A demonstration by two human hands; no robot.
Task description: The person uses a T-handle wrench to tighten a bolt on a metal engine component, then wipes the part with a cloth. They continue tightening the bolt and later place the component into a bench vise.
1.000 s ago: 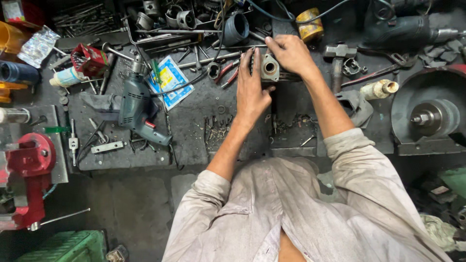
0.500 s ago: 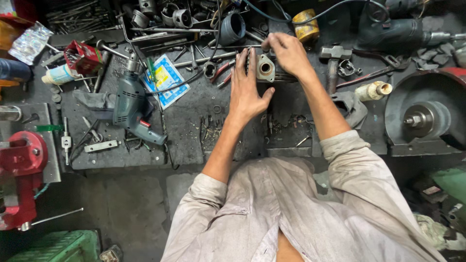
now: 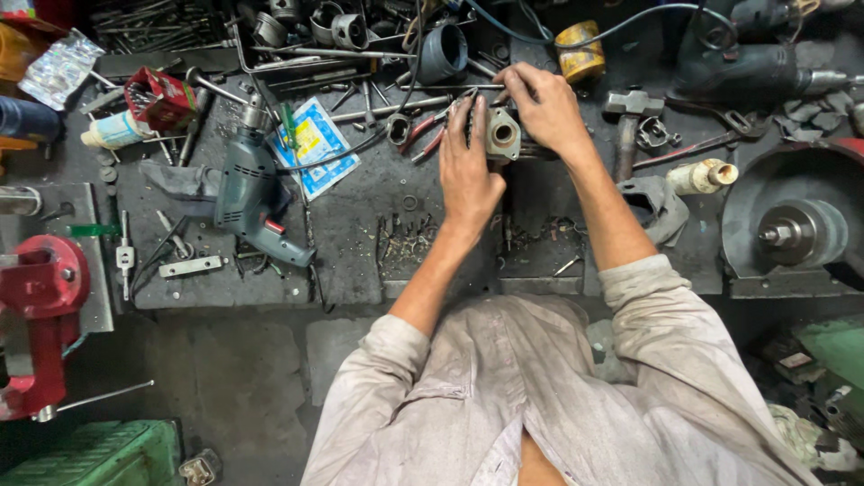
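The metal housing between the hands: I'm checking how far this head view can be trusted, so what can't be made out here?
- Metal housing, head view: its sides and far end are covered by the left hand and right hand.
- Right hand's fingers: what they pinch is too small to tell.
- Red vise: cut off by the left edge.
- Grinder wheel: cut off by the right edge.

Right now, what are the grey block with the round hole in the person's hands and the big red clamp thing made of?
The grey block with a round hole, held between the left hand and the right hand, looks like cast metal, perhaps aluminium: dull, pale, unpainted. The big red vise looks like heavy cast iron under glossy red paint, with a bare steel handle.
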